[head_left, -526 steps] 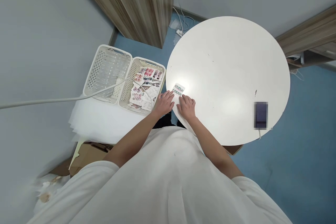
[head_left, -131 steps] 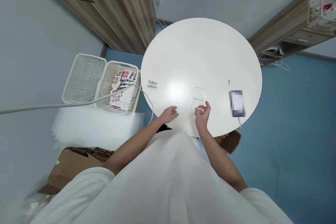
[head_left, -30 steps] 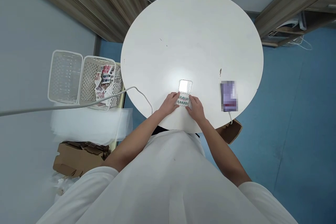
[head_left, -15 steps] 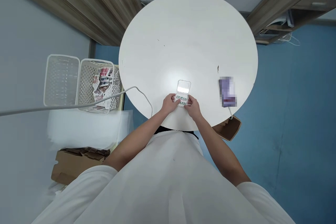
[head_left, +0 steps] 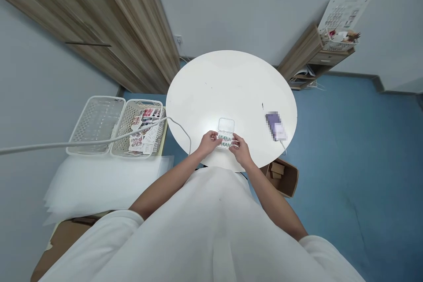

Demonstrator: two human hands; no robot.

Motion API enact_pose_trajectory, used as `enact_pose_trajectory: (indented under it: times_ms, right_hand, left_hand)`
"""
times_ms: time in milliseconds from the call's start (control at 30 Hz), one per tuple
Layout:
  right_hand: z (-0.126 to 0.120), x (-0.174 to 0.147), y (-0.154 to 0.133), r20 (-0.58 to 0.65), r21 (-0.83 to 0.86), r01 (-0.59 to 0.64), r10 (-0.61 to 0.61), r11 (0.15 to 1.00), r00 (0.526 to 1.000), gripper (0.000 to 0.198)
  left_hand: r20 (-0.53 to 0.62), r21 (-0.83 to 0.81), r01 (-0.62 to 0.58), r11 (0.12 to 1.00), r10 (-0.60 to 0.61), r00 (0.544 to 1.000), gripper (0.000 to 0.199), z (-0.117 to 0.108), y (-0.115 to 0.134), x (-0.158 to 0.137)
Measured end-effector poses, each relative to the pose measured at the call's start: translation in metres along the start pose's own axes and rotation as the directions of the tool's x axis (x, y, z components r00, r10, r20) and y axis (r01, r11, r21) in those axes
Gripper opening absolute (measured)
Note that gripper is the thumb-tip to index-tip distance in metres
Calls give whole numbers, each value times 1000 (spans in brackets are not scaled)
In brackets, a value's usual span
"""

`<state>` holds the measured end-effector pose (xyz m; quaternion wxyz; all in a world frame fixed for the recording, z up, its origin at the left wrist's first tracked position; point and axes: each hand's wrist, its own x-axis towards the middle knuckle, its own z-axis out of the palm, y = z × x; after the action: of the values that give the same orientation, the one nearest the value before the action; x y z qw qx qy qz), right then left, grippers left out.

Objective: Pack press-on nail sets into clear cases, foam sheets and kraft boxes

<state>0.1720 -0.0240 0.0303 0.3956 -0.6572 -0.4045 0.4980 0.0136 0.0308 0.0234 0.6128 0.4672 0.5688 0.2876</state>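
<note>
A small clear plastic case point(head_left: 226, 131) lies near the front edge of the round white table point(head_left: 228, 79), its lid raised away from me. Two rows of green-tinted, nail-shaped pieces point(head_left: 225, 138) fill its lower half; they look like press-on nails. On the case's left side is my left hand point(head_left: 208, 142), closed, with the thumb reaching over the front row. My right hand point(head_left: 241, 149) grips the right edge with curled fingers. Some fingertips are hidden behind the case.
A phone-like object point(head_left: 273, 124), blurred out, lies right with a cable. An open white basket point(head_left: 124, 136) of packets stands left, crossed by a grey cable point(head_left: 99, 142). Beside it are translucent sheets point(head_left: 105, 180). A cardboard box point(head_left: 292, 180) sits below the table's right side.
My view has tilted up, so the table appears lower and smaller and more of the wall shows. Both hands stay at the case; the right fingers look slightly more spread along its edge.
</note>
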Motion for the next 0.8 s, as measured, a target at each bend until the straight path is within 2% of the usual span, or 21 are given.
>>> enact_pose_trajectory:
  times_ms: [200,367,500,633,800]
  right_hand:
    - [10,-18,-5,-16,74,21,-20,997,1000,61]
    - [19,-35,-5,-25,94,32,-29,995,999,60]
    - [21,-43,-8,-22,129,8,-5,992,1000,60]
    - [17,-45,-9,-21,175,-2,6,984,1000,61]
    - [13,-44,-11,-15,230,-14,18,973,1000,61]
  left_hand:
    - [154,-162,28,986,-3,988,29,-23,7,-14]
    - [151,-92,-55,994,68,986,24,-29,-2,-17]
    - [150,-76,-60,995,71,986,24,-28,-8,-20]
    - [213,-155,12,988,22,977,30,-30,-5,-28]
    - [322,-174,104,979,-43,946,41,-37,-3,-36]
